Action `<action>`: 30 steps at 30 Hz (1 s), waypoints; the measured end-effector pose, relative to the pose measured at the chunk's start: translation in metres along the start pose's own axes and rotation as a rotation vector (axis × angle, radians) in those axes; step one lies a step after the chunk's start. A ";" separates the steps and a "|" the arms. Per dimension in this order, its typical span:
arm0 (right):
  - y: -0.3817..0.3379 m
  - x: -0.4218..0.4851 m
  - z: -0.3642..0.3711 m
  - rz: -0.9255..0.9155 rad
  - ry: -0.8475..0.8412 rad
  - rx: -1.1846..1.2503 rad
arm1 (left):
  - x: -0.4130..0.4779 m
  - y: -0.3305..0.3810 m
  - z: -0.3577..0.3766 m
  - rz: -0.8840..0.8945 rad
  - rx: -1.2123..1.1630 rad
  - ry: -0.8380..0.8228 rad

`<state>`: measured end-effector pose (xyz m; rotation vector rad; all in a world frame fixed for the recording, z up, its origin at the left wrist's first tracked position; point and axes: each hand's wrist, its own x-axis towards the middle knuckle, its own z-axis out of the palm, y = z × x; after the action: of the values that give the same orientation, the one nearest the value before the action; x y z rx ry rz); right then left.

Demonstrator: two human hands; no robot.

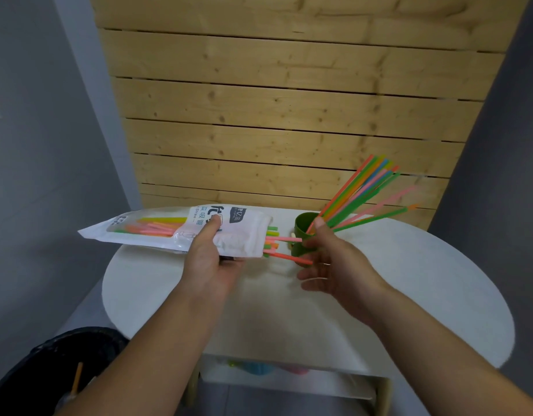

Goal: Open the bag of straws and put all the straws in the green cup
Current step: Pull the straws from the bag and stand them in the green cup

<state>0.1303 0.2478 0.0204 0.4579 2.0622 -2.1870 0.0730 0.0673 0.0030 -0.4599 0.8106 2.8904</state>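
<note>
My left hand grips a white plastic straw bag held flat above the table, its open mouth facing right. Several pink, orange and green straw ends stick out of that mouth. My right hand is closed around a fanned bundle of coloured straws, whose lower ends sit at the green cup. The cup stands on the table right behind my right hand's fingers, and that hand hides part of it. One pink straw reaches from the bag to my right fingers.
The round white table stands against a wooden slat wall. A black bin sits on the floor at lower left. Below the tabletop a shelf holds blurred coloured items.
</note>
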 end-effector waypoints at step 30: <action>0.032 -0.001 0.043 -0.116 -0.006 0.329 | 0.001 0.006 0.002 0.030 -0.015 0.084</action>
<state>0.1336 0.2028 -0.0087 0.3645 1.7691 -2.6050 0.0706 0.0629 0.0070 -0.5792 0.8142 2.9244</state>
